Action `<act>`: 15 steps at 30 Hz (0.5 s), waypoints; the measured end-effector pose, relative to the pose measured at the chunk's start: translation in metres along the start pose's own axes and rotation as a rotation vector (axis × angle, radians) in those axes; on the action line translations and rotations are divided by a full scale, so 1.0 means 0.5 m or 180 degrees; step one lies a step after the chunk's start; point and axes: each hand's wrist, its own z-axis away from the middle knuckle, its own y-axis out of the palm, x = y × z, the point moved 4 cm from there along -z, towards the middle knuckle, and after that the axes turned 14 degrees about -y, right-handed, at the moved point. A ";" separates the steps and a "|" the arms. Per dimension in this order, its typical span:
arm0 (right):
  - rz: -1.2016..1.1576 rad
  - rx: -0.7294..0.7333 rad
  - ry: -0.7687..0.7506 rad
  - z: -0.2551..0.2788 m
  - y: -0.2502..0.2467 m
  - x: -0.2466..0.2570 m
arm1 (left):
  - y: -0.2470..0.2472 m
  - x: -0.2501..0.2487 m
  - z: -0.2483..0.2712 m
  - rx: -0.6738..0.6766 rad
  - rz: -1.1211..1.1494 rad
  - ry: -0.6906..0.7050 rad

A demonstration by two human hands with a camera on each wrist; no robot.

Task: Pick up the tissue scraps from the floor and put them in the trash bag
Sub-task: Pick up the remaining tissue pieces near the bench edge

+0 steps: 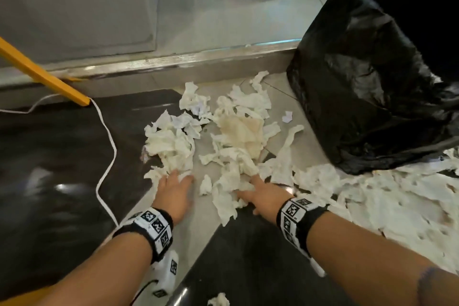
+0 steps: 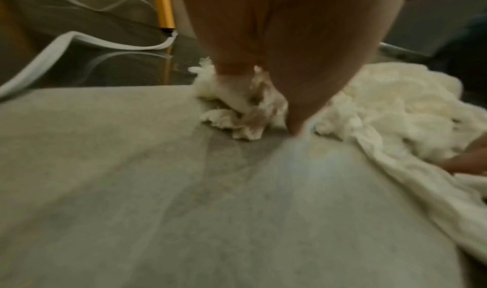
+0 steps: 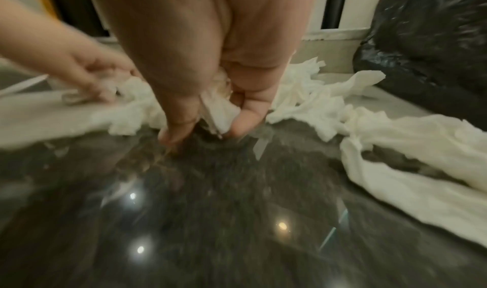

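Floor (image 1: 62, 156) hides fingers; right wrist shows right hand (image 3: 210, 96) pinching tissue (image 3: 221, 115).

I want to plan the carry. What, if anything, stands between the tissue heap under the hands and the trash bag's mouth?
Nothing visible blocks it. The tissue scraps lie beside the trash bag, with only loose scraps on the floor between. The bag's near wall stands tall, so a handful must go up over its rim. Both the left hand and the right hand already touch tissue.

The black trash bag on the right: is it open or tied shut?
Open. The trash bag gapes at its top in the head view, its dark inside showing with a few white bits inside; no knot visible.
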 end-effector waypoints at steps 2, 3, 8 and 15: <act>0.0232 -0.0010 0.0104 0.004 0.003 0.016 | -0.005 0.006 0.001 -0.0151 0.0289 0.0265; 0.0278 -0.0049 0.0181 0.006 -0.004 0.020 | -0.007 0.003 0.005 -0.0160 0.0316 0.0397; -0.0289 -0.1232 0.0614 0.027 -0.085 0.013 | -0.036 -0.014 0.014 -0.0136 0.1125 0.0480; -0.1116 -0.2004 0.0872 0.003 -0.134 0.004 | -0.065 -0.042 0.054 -0.0328 0.1261 0.0805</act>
